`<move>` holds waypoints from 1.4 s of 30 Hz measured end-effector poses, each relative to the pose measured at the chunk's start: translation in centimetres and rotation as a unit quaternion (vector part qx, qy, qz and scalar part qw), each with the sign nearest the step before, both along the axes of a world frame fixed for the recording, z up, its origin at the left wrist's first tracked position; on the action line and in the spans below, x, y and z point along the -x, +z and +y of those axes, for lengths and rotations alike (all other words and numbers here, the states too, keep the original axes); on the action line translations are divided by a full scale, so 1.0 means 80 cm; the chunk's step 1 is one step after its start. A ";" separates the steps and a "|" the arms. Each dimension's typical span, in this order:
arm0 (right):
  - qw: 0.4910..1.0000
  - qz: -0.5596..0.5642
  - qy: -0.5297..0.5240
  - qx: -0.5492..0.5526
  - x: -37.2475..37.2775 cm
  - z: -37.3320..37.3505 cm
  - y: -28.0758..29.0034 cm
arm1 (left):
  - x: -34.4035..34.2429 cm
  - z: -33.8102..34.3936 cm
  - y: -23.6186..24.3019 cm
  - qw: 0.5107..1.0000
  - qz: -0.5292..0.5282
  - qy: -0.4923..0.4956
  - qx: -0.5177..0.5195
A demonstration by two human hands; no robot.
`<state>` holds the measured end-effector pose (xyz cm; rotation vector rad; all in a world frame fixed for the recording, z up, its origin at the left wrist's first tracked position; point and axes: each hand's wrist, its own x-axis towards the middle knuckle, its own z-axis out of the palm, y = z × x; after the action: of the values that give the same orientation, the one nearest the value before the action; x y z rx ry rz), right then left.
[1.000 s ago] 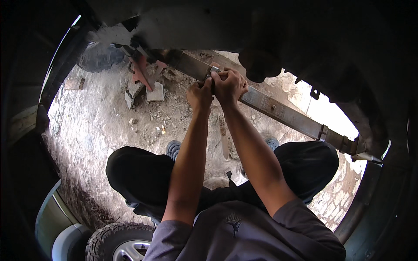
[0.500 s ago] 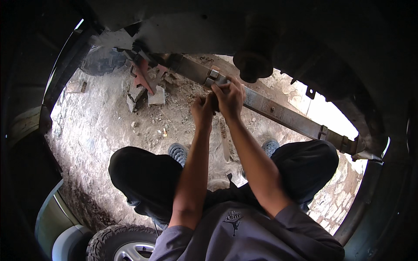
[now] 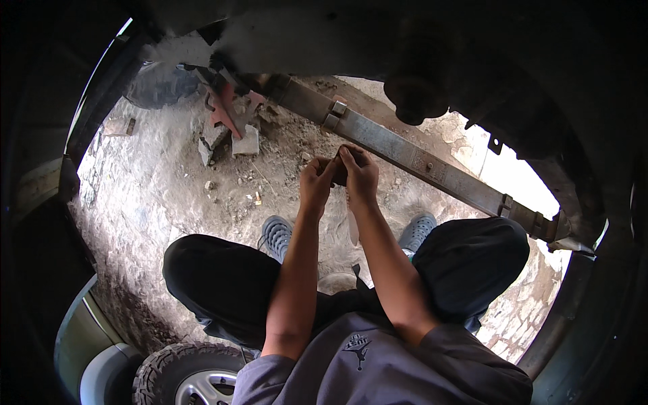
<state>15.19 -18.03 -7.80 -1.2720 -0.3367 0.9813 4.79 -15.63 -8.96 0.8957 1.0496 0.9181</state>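
The left hand (image 3: 315, 183) and right hand (image 3: 362, 177) meet in front of the body, the fingers of both closed on a small dark piece (image 3: 340, 173) (mostly hidden, so I cannot tell its kind). The piece is up above the dirt floor (image 3: 229, 196), apart from the bar (image 3: 398, 147) and its clip (image 3: 334, 116). To handle it well, a light pinch from both sides should let it turn without slipping, and tilting it toward the light would show more of its faces. One hand should grip firmly before the other lets go, since a drop could lose it among the rubble (image 3: 245, 142).
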 end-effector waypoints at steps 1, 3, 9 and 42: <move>0.999 0.031 0.021 0.002 -0.003 -0.001 0.000 | 0.000 0.000 -0.005 1.000 0.009 0.002 0.006; 1.000 0.026 0.015 0.005 -0.001 -0.004 0.001 | -0.001 -0.001 -0.010 0.999 0.030 0.007 0.018; 1.000 -0.002 0.004 -0.015 0.003 -0.010 0.000 | -0.008 -0.007 -0.009 0.989 0.122 0.064 -0.050; 0.979 -0.185 0.042 0.077 -0.011 -0.006 0.030 | -0.042 0.027 0.029 0.912 0.336 0.160 -0.170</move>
<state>16.11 -18.48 -5.36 -1.5971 -0.6156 0.8504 8.16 -13.45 -6.63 1.4175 1.6950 1.1172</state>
